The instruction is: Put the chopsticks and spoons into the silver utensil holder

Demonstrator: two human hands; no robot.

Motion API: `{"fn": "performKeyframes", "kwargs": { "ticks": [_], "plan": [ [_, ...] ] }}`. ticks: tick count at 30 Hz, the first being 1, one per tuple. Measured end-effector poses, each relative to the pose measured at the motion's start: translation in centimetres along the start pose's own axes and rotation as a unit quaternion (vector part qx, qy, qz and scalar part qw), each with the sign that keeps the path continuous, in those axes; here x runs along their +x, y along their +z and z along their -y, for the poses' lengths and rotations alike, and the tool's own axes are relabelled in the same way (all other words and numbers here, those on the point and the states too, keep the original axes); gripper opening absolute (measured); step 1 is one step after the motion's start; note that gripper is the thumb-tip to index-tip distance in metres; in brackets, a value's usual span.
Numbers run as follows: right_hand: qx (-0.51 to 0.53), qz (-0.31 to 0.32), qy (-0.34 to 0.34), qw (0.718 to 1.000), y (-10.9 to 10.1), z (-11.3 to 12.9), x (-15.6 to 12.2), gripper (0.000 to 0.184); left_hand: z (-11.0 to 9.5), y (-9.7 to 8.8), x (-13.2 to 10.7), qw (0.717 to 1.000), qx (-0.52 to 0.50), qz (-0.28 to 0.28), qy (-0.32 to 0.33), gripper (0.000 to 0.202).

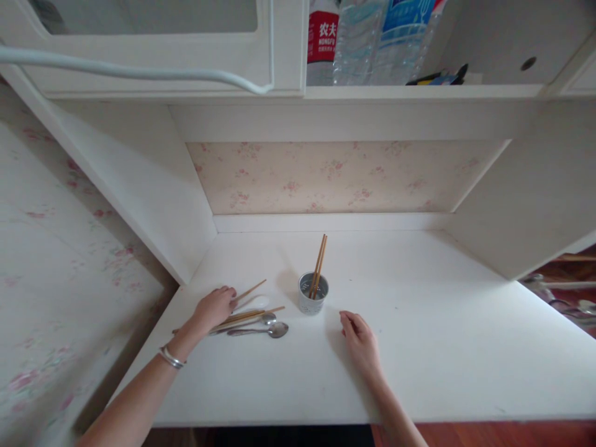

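Water bottles point(367, 37) on upper shelf point(419, 92)

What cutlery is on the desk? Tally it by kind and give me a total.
Utensil holder: 1
Upright chopsticks in it: 2
Loose chopsticks at the left hand: at least 3, since they overlap
Metal spoons: 2
Total: at least 8

Loose wooden chopsticks point(261, 313) flat, fanned rightward, just left of the grey holder point(313, 302).
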State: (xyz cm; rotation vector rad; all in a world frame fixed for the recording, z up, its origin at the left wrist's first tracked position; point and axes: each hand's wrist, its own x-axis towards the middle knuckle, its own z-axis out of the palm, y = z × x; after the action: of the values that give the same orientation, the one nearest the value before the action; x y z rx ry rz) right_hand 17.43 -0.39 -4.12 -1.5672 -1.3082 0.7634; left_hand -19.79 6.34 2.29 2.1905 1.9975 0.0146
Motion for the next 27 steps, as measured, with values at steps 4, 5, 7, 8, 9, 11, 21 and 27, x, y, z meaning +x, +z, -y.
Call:
{"fn": "performKeyframes", "kwargs": {
  "ticks": [4, 5, 7, 8, 9, 11, 21, 27],
  "plan": [
    [-0.015, 0.004, -0.008, 1.000, -0.1, 0.4, 0.0, 0.036, -0.3, 0.1, 1.1, 1.000, 0.006, 0.006, -0.007, 0.020],
    [-0.021, 0.006, -0.015, 1.000, 0.0, 0.5, 0.0, 0.036, -0.6, -0.3, 1.4, 1.000, 0.010, 0.000, -0.007, 0.021],
    [-0.032, 0.008, -0.027, 0.999, 0.0, 0.7, 0.0, 0.036, -1.3, -1.5, 1.9, 1.000, 0.018, -0.021, -0.005, 0.024],
    [-0.037, 0.007, -0.032, 0.999, 0.1, 0.8, 0.0, 0.036, -1.9, -2.5, 2.1, 0.999, 0.019, -0.046, 0.002, 0.026],
    [-0.039, 0.004, -0.034, 0.999, 0.1, 0.8, 0.0, 0.036, -2.7, -3.5, 2.3, 0.997, 0.013, -0.077, 0.013, 0.028],
    [-0.041, 0.002, -0.035, 0.999, 0.1, 0.9, -0.1, 0.037, -4.7, -5.9, 2.3, 0.983, -0.032, -0.175, 0.050, 0.029],
    [-0.055, 0.001, -0.046, 0.997, -0.1, 1.1, 0.0, 0.036, -16.6, -10.8, 3.8, 0.851, -0.428, -0.208, 0.224, 0.038],
    [-0.056, -0.006, -0.050, 0.997, 0.0, 1.0, 0.1, 0.039, -18.2, -5.8, 7.4, 0.871, -0.425, -0.156, 0.190, 0.034]
  ]
}}
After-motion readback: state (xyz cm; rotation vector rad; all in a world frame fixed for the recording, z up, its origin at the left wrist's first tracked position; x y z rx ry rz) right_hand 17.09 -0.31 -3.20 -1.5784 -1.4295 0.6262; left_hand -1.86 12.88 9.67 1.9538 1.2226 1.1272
